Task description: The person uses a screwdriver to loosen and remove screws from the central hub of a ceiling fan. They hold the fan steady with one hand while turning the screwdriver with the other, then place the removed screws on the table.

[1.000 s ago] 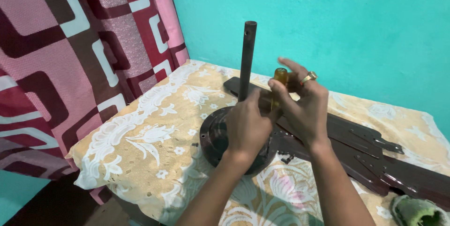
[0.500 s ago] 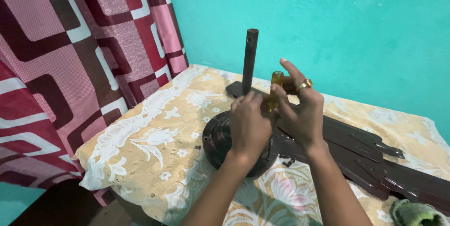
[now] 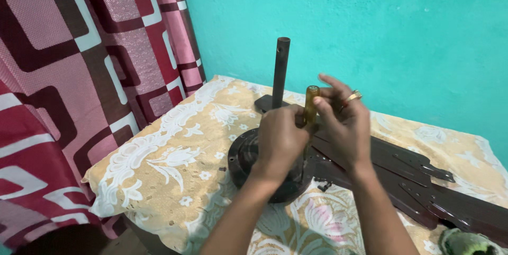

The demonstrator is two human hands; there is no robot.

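While both hands are meeting at the centre of the frame, the person is working a screwdriver with an amber handle [image 3: 311, 104] over a dark round fan motor [image 3: 248, 157] sitting on the bench [image 3: 174, 175], which is covered by a beige floral cloth. The right hand [image 3: 344, 128], wearing a ring, is wrapping its fingers [image 3: 338, 88] loosely round the handle's top, with the upper fingers partly spread. The left hand [image 3: 280, 141] is closing in a pinch lower down, apparently steadying the shaft, though the tip is hidden behind it.

The screwdriver is standing nearly upright, its long axis running top to bottom, handle up and tip pointing down into the motor housing. Just left of it, a dark rod [image 3: 280, 70] is rising straight from the motor. Dark fan blades [image 3: 423, 181] are lying flat toward the lower right, near a small loose screw [image 3: 323, 186].

As a judgement: the hidden tip could be slipping off its screw if the handle tilts, jabbing the left fingers pinching close beside it. The motor, resting on soft cloth, could be shifting under pressure, and loose screws could be rolling off.
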